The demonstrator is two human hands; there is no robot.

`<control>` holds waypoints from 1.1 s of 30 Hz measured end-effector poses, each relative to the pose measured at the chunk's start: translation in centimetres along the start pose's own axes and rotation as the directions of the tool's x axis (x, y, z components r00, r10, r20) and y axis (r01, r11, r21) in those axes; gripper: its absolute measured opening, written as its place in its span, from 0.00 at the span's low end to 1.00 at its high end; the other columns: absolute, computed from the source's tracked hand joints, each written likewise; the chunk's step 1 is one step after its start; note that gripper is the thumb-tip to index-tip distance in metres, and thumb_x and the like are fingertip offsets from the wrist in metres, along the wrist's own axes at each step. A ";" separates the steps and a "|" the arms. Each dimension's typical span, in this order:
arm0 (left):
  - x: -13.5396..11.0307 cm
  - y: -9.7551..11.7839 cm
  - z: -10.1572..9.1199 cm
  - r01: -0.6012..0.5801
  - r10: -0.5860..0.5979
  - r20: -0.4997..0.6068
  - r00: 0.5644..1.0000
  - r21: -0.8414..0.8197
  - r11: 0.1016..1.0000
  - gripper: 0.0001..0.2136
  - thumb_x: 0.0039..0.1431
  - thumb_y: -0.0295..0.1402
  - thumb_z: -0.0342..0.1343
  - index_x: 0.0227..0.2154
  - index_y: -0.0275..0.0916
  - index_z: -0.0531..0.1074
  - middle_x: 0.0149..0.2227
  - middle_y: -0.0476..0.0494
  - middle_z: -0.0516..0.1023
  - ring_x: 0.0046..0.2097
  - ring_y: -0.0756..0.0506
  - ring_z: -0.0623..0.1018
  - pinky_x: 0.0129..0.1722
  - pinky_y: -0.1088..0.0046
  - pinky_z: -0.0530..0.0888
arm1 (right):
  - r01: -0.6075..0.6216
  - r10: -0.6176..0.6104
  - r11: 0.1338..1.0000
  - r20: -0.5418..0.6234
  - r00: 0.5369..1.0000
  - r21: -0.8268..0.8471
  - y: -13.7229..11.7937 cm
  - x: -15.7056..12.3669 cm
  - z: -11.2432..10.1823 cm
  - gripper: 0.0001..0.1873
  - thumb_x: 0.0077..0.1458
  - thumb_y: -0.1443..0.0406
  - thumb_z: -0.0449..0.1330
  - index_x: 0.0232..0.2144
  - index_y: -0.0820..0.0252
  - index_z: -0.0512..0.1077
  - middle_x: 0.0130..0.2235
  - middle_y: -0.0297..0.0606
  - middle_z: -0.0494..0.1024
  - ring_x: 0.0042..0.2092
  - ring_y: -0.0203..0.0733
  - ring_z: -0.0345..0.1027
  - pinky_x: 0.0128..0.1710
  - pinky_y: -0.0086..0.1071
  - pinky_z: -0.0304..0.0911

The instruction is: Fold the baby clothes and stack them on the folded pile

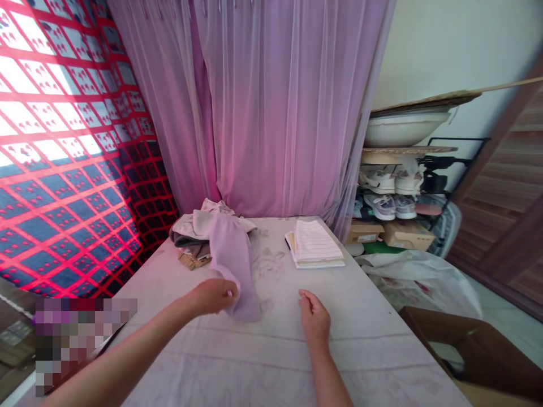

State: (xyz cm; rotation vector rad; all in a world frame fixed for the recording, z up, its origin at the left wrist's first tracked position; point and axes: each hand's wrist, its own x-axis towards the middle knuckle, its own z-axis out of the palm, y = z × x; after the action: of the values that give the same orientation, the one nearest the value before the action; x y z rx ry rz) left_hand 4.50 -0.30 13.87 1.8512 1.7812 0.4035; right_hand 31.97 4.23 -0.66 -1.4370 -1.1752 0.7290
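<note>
Left hand [214, 295] closed in a pinch on the near edge of a lilac garment [233, 260], thumb and fingers gathered on the cloth. Right hand [314, 317] rests on the table [271, 362], fingers loosely curled and half open, holding nothing. It lies just to the right of the garment's near end, not touching it. The garment runs as a long strip from the left hand back to a pile of clothes [193, 229] at the table's far left, its far end draped over that pile. Far right of the table: a folded stack [316, 244] of pale striped cloth, squared up and well apart from both hands. Containers: an open cardboard box [479, 350] on the floor at lower right, inside dark, contents cannot be made out. Two small boxes [409, 234] sit closed at the foot of a shoe rack [445, 161], with shoes [388, 181] on its shelves. A white basin [403, 129] sits on top, its inside hidden. Crumpled plastic sheet [419, 277] lies below the rack. Behind the table hangs a pink curtain [271, 102] — at left, a red-and-blue grid cloth [63, 169].
</note>
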 end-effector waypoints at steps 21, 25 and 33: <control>4.3 -1.4 4.5 -0.073 0.111 -0.234 0.966 0.165 0.984 0.11 0.57 0.32 0.52 0.41 0.43 0.76 0.46 0.43 0.78 0.50 0.42 0.75 0.52 0.69 0.68 | 0.066 -0.060 0.991 0.059 0.996 -0.115 -0.7 -0.3 0.4 0.28 0.51 0.46 0.50 0.40 0.58 0.78 0.42 0.43 0.81 0.41 0.46 0.75 0.40 0.35 0.68; 1.3 1.5 6.3 -0.365 0.364 -0.148 0.920 0.017 0.931 0.10 0.58 0.33 0.51 0.40 0.43 0.75 0.47 0.45 0.78 0.50 0.45 0.74 0.52 0.71 0.68 | 0.067 -0.053 0.991 0.124 0.991 -0.117 -1.3 -0.3 0.3 0.32 0.52 0.44 0.50 0.46 0.59 0.76 0.48 0.46 0.78 0.49 0.49 0.72 0.49 0.38 0.65; -1.2 2.3 6.8 -0.416 0.418 -0.025 0.908 -0.170 0.893 0.12 0.61 0.41 0.51 0.32 0.39 0.74 0.33 0.46 0.79 0.35 0.49 0.76 0.37 0.76 0.71 | -0.116 -0.027 0.946 0.431 0.902 0.301 -1.6 0.8 -2.2 0.28 0.42 0.51 0.65 0.44 0.59 0.75 0.44 0.42 0.80 0.46 0.49 0.72 0.49 0.40 0.65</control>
State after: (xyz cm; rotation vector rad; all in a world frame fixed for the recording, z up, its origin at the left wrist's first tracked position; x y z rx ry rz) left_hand 10.12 -2.57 9.81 2.0977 1.2812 0.6809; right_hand 33.77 4.09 1.53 -1.0576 -1.2834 1.2581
